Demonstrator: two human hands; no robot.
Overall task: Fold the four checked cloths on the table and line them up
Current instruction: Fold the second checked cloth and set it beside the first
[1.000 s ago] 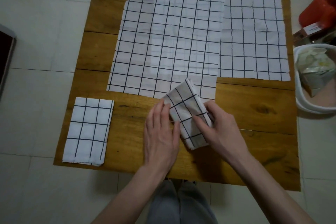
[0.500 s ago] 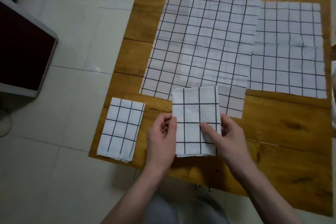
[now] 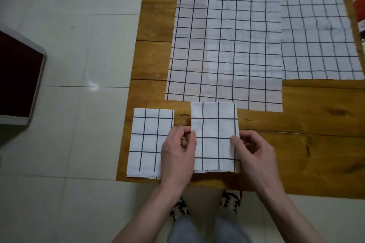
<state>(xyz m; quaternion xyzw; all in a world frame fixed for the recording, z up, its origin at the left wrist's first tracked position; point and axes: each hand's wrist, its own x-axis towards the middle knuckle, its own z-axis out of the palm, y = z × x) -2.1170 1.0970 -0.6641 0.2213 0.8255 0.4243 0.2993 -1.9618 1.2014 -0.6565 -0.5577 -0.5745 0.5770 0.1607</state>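
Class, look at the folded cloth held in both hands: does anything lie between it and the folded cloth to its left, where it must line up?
Nothing visible does. Between the held cloth and the first folded cloth lies bare table; lower down, the left hand overlaps the first cloth's right edge.

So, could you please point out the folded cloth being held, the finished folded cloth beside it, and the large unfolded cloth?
held folded cloth (image 3: 214, 136), head view, centre.
finished folded cloth (image 3: 148, 140), head view, middle.
large unfolded cloth (image 3: 227, 41), head view, centre.
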